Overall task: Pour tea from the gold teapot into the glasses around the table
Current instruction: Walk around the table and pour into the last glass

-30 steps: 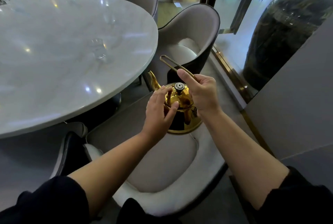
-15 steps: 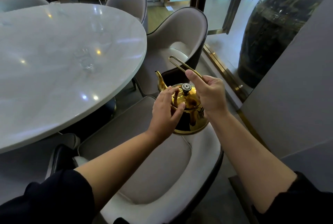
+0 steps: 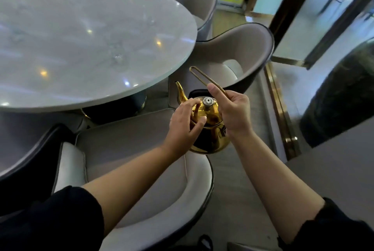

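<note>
The gold teapot (image 3: pixel 210 129) hangs in the air off the table (image 3: pixel 60 44), above the front edge of a grey cushioned chair (image 3: pixel 141 165), its curved spout (image 3: pixel 180 93) pointing toward the table's near rim. The right hand (image 3: pixel 232 109) has its grip closed around the thin looped wire handle (image 3: pixel 204 79), thumb stretched along the wire, and the free end of the loop sticks out past the thumb toward the table. Just below and to the left of that grip sits the lid's silver knob (image 3: pixel 208 101). The left hand (image 3: pixel 185 127) is laid against the pot's shoulder on the side away from the right-hand grip, fingers (image 3: pixel 194 103) spread over the lid beside the knob and thumb pressed to the body; it steadies the pot and is not closed around anything. Beyond the spout, further from the grip, a clear glass (image 3: pixel 118 58) stands on the pale marble table, faint and blurred against the shiny top; other glasses cannot be made out with certainty. A second grey chair (image 3: pixel 232 52) stands just behind the handle loop, tucked near the table's edge. Far to the right of the grip stands a large dark jar (image 3: pixel 344 97).
</note>
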